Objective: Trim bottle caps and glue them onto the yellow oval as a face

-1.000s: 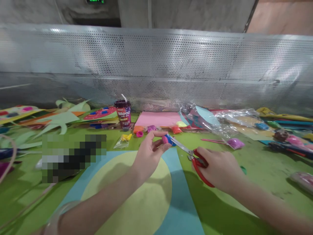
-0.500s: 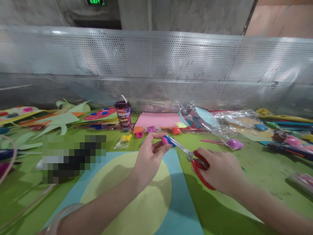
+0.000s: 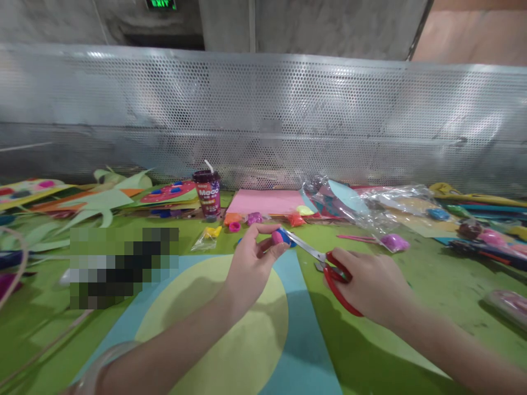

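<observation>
My left hand (image 3: 251, 260) pinches a small pink and blue lump (image 3: 281, 237), held a little above the table between thumb and fingers. My right hand (image 3: 370, 285) grips red-handled scissors (image 3: 329, 269), and the metal blades reach left to the lump. Both hands hover over a blue sheet (image 3: 304, 340) with a pale yellow circle (image 3: 230, 329) on the green table (image 3: 432, 285).
A dark drink cup (image 3: 207, 192) with a straw stands at the back. Beside it lie a pink sheet (image 3: 267, 201), small bright clay pieces (image 3: 255, 218), plastic bags (image 3: 370, 206), a purple lump (image 3: 394, 242) and paper cut-outs (image 3: 102, 200). A perforated metal screen (image 3: 263, 115) closes the far edge.
The hands, the lump and the scissors have barely moved; the blades stay at the lump.
</observation>
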Tool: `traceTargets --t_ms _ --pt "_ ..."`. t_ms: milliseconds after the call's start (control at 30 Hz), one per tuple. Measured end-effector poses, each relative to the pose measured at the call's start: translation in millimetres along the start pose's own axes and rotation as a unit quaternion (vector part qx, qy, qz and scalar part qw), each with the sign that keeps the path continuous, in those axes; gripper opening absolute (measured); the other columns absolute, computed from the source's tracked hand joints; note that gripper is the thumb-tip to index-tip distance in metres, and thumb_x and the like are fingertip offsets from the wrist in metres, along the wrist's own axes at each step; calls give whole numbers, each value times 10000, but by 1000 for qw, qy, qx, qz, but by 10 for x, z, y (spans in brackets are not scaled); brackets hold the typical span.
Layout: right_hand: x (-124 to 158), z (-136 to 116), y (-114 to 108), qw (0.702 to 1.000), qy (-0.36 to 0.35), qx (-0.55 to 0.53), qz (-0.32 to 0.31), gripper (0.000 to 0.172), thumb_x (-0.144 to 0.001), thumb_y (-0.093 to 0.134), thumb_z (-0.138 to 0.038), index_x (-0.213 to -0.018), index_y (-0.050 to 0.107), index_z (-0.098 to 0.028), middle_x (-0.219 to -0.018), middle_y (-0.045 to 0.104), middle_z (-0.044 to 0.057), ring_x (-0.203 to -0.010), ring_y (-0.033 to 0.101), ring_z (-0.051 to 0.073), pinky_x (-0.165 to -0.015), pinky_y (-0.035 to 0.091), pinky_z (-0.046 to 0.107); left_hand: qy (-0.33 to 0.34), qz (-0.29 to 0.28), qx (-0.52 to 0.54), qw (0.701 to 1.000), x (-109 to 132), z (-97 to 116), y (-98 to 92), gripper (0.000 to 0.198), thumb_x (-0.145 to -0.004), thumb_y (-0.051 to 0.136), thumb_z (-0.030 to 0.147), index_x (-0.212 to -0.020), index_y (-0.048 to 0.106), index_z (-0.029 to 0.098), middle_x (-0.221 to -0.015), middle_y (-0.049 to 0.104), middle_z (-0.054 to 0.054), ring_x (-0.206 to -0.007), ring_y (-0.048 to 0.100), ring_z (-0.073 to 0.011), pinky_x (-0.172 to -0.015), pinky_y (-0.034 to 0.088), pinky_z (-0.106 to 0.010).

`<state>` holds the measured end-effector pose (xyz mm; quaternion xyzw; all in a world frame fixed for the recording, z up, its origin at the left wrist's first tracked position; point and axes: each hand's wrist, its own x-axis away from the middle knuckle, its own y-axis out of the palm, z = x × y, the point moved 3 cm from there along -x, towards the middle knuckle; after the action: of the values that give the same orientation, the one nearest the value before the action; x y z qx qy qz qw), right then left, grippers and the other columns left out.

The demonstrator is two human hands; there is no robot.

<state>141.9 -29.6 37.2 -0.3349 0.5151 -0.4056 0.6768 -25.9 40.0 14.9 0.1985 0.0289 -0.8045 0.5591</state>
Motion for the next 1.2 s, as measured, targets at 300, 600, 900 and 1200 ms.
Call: traceTargets --t_ms 300,600,900,1200 --pt "5 -4 -3 1000 -10 11 -19 175 -768 401 -265 -648 510 -199 -465 507 -5 -372 340 105 -411 116 235 2 -17 -23 1000 -11 18 -1 242 -760 601 249 -961 487 179 -916 625 -52 -935 596 -196 -848 453 -359" --pt "0 -29 -27 988 32 -126 -89 169 -740 397 -172 -589 472 -190 -471 484 -9 -403 348 99 -422 190 234 14 -42 -5 999 -26 38 7 247 -790 571 252 -997 471 162 -925 637 -61 -935 607 -193 -895 433 -365" --pt "-26 -2 2 934 61 -312 -162 243 -752 455 -249 -545 336 -203 -481 362 -54 -449 306 88 -418 236 220 14 -41 33 999 -62 -2 16 243 -791 572 254 -997 477 168 -912 653 -52 -968 603 -212 -907 425 -383" --pt "-4 -4 62 989 19 -122 -85 142 -751 445 -256 -617 459 -210 -498 480 -25 -436 326 108 -452 207 241 14 -32 14 999 -26 -13 40 226 -784 571 234 -977 468 175 -909 597 -38 -934 598 -190 -894 429 -385"
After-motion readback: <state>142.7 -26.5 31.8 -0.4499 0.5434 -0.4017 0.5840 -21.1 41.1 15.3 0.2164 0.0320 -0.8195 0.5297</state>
